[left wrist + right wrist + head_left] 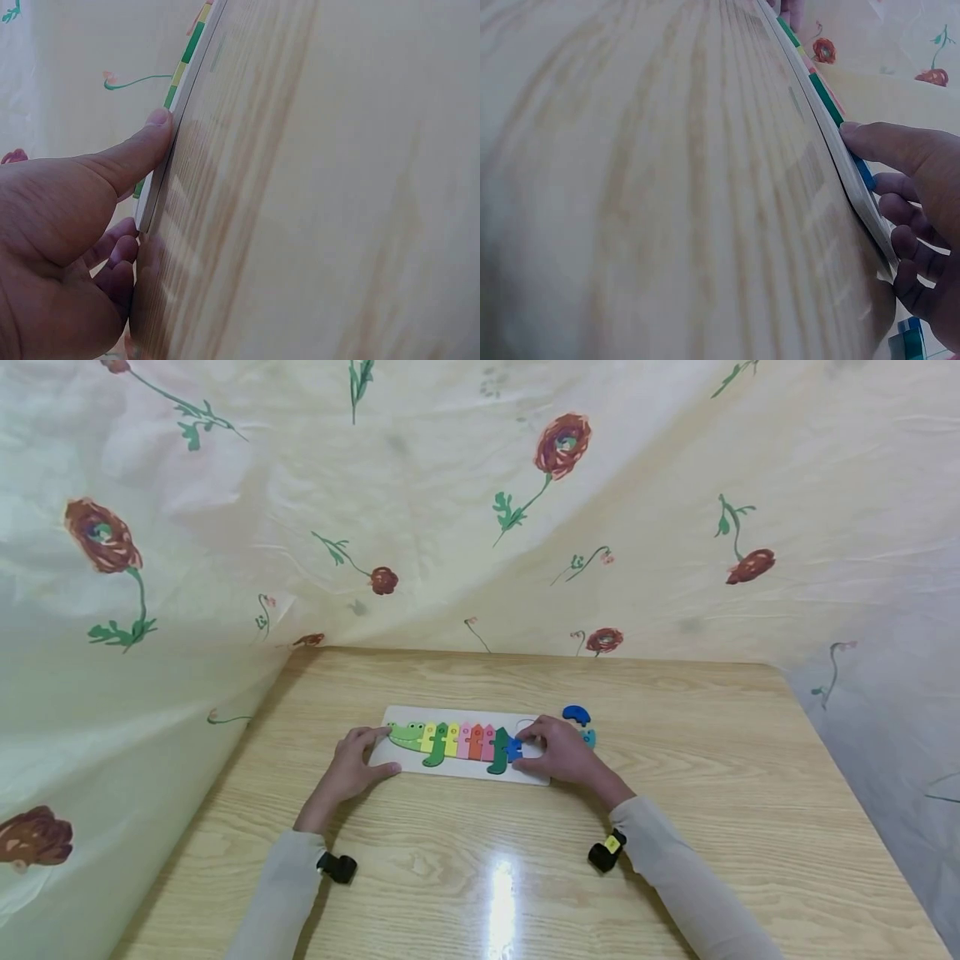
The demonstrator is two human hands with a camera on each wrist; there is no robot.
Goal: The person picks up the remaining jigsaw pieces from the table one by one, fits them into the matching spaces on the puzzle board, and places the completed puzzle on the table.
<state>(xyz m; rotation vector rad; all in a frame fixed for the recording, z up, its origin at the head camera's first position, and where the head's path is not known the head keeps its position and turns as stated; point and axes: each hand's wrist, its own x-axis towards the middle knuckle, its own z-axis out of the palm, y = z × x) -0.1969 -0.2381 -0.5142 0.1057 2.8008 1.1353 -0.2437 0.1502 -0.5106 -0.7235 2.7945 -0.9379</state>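
A white puzzle board (450,767) lies on the table, bearing a crocodile made of coloured pieces. The green head piece (406,737) sits at its left end, followed by yellow, green, pink and orange pieces. My left hand (351,767) holds the board's left end, thumb at the near edge and forefinger by the crocodile's head. In the left wrist view, the thumb (150,142) presses on the board's edge. Towards the right end, my right hand (558,752) pinches a blue puzzle piece (513,748) between thumb and forefinger, beside the dark green leg piece (500,752).
Past the board's right end lie a dark blue curved piece (576,714) and a lighter blue piece (589,737), partly behind the right hand. The wood-grain table (420,860) meets a flower-patterned cloth (450,527) at the back and sides.
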